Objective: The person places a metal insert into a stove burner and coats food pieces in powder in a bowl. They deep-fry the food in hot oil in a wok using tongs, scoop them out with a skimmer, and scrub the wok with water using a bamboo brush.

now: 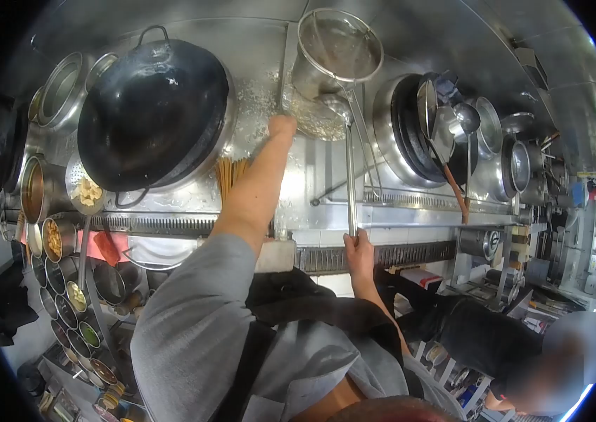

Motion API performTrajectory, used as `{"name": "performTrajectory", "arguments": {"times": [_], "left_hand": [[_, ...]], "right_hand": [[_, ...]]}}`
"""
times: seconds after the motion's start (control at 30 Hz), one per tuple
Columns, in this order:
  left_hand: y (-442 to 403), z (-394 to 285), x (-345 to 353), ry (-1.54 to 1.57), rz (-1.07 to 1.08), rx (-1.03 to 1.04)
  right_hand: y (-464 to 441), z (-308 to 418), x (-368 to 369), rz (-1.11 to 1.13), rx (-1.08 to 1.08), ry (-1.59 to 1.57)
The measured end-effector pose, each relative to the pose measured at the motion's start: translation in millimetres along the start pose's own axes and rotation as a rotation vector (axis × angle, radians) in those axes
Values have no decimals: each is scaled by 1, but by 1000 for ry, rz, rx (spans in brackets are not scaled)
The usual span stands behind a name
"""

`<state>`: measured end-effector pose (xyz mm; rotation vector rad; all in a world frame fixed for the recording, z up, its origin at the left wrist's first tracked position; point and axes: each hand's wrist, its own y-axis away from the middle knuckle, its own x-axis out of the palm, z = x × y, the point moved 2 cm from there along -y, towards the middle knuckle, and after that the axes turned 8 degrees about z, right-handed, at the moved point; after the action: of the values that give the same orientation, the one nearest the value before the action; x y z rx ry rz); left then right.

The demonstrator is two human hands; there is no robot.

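My left hand (282, 126) is stretched forward over the steel range, its fingers closed at the lower end of a thin upright bar or pipe (282, 95); whether it grips that is unclear. In my right hand (359, 254) is the long handle of a metal ladle (351, 183). The ladle's bowl (337, 107) rests low beside a tall steel pot with a strainer (340, 46), over a wet, food-flecked recess (315, 119). A large black wok (154, 112) sits left of my left forearm.
Bamboo sticks (229, 176) stand beside my left forearm. A perforated skimmer (85, 184) holds pale food at the left, above several seasoning containers (76, 295). More woks and a ladle (467, 118) are at the right. A person in black (481, 337) is at the lower right.
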<state>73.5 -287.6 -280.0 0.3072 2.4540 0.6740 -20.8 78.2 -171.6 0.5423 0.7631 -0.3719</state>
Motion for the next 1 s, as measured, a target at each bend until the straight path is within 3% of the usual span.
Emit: {"name": "performTrajectory", "arguments": {"times": [0.1,0.33,0.47,0.53,0.6,0.63,0.7,0.73,0.77,0.8,0.83,0.9,0.97,1.0], "left_hand": [[-42,16,28,75,-50,6],[-57,-14,15,160,-42,-27],[-75,-21,8,6,-1,62],[-89,-11,13,-65,15,130],[-92,0,17,127,71,141],[-68,-4,1,108,73,148],[22,-5,-32,421,74,205],[38,16,-30,388,139,342],[85,20,-39,337,242,232],[115,41,-40,195,468,236],[151,59,-35,125,568,185],[240,66,-44,147,902,82],[283,86,-44,354,932,190],[290,87,-51,318,930,196]], "right_hand": [[-7,2,7,-24,4,-24],[-37,24,6,-46,-17,-102],[-63,28,6,-34,-6,-53],[-72,30,5,-104,-118,-23],[-70,39,-1,-90,-83,-67],[-64,47,-2,-80,-59,-107],[-47,37,-3,-90,-30,-185],[-32,36,-5,-16,15,-209],[-18,34,-6,54,53,-233],[-4,26,-2,51,-50,-151],[5,5,15,152,-3,-397],[37,28,18,246,7,-543],[59,65,23,445,37,-808],[65,79,29,435,26,-841]]}}
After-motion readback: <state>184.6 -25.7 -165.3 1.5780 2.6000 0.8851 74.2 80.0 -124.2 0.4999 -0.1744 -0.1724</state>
